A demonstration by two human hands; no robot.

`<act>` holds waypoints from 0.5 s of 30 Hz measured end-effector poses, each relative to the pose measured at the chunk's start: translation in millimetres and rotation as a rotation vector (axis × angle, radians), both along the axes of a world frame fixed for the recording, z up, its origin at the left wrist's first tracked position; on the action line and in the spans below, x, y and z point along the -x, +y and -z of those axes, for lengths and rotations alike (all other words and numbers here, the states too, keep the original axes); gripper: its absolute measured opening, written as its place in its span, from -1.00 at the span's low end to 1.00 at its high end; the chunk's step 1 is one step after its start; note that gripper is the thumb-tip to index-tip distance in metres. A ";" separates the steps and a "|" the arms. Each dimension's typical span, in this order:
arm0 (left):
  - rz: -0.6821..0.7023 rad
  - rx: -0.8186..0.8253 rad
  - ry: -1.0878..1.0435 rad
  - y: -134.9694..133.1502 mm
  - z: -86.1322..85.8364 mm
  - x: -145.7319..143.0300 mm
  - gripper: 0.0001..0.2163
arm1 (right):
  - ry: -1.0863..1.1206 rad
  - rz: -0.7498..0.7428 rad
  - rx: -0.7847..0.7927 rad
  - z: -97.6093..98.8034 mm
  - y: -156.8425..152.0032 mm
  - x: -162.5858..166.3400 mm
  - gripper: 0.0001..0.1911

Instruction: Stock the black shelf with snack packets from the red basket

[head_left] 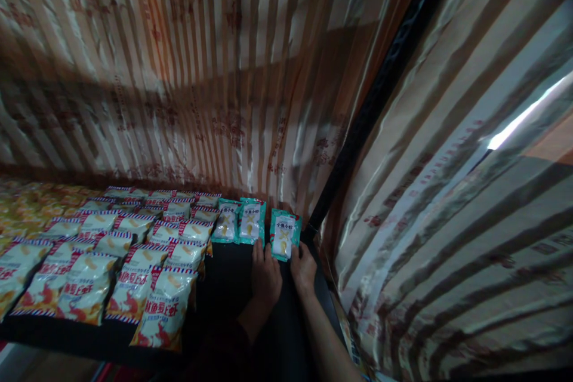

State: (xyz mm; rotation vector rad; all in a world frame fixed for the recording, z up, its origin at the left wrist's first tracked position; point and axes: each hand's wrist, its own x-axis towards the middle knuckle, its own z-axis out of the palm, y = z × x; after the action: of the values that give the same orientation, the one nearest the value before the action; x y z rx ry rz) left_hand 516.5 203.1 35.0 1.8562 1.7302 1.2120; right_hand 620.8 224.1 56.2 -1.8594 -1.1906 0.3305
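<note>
A teal snack bag (284, 234) with a white front panel stands near the right end of the dark shelf. My right hand (304, 267) grips its lower right edge, the thumb against the front. My left hand (266, 277) is at its lower left, with fingers stretched forward. Those fingertips reach between this bag and another teal bag (252, 221) to the left; whether they touch either one is hard to make out. Beside that one leans a further teal bag (226, 221).
Rows of white, red and orange snack bags (163, 307) cover the shelf (224, 298) to the left, with yellowish packets (40, 206) beyond. Striped plastic sheeting (215, 83) hangs behind and at right. A black upright post (376, 95) slants up from the shelf's back right corner.
</note>
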 end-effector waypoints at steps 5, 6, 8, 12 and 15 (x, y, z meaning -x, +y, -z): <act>0.034 0.017 -0.062 11.2 7.3 -1.4 -0.58 | -0.001 0.001 0.039 -2.0 11.3 3.2 -0.48; 0.038 0.010 -0.069 12.7 7.9 -1.5 -0.58 | -0.008 0.006 0.049 -2.7 13.3 3.9 -0.48; 0.045 -0.001 -0.069 15.3 8.7 -1.4 -0.58 | -0.020 0.014 0.061 -4.1 17.3 5.3 -0.49; 0.031 -0.032 -0.042 18.1 9.7 -0.2 -0.59 | -0.037 0.036 0.069 -6.0 24.8 7.9 -0.54; 0.001 -0.074 -0.016 17.0 7.9 1.5 -0.61 | -0.048 0.052 0.081 -7.3 29.1 8.1 -0.57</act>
State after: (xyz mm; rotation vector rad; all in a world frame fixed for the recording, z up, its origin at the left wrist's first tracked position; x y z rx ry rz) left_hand 514.9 220.1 27.1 1.8834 1.6977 1.3038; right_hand 612.7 253.3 63.5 -1.9744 -1.1745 0.3107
